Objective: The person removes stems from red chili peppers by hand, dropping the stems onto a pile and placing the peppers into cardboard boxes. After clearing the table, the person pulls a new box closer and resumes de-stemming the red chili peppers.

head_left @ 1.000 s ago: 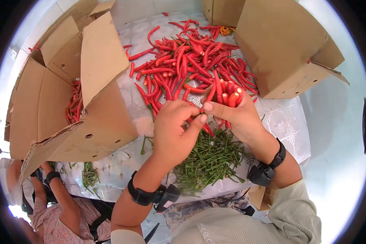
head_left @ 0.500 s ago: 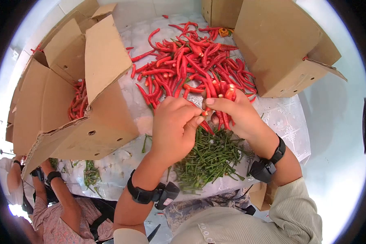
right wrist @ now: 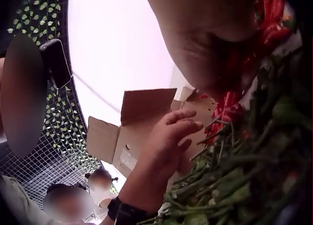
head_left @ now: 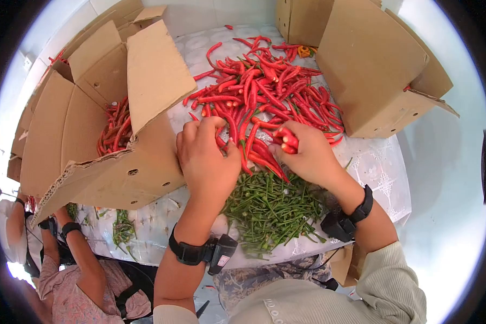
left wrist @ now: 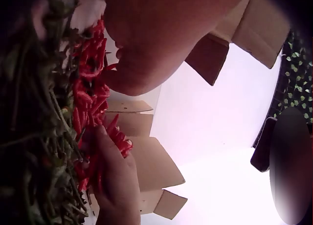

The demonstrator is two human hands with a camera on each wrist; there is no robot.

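My right hand [head_left: 310, 156] grips a bunch of red chili peppers [head_left: 289, 141], their pale destemmed ends poking out beside the thumb. My left hand [head_left: 208, 156] is at the near left side of the loose chili pile [head_left: 275, 94], thumb spread away from the fingers. In the right wrist view the left hand [right wrist: 164, 139] shows loosely bent fingers with no pepper between them. Below both hands lies a heap of green chili stems [head_left: 270, 210]. The left wrist view shows the right hand [left wrist: 117, 171] holding the peppers close to the pile.
On the left stands an open cardboard box [head_left: 146, 173] with red chilies [head_left: 115, 129] inside. Another cardboard box [head_left: 372, 65] is at the right. A small clump of stems [head_left: 123, 227] lies near the table edge, where another person's arm [head_left: 86, 254] shows.
Both hands were together at one pepper. The left hand has moved left, away from the right, and holds no visible pepper. The right hand keeps its bunch, now tilted lower.
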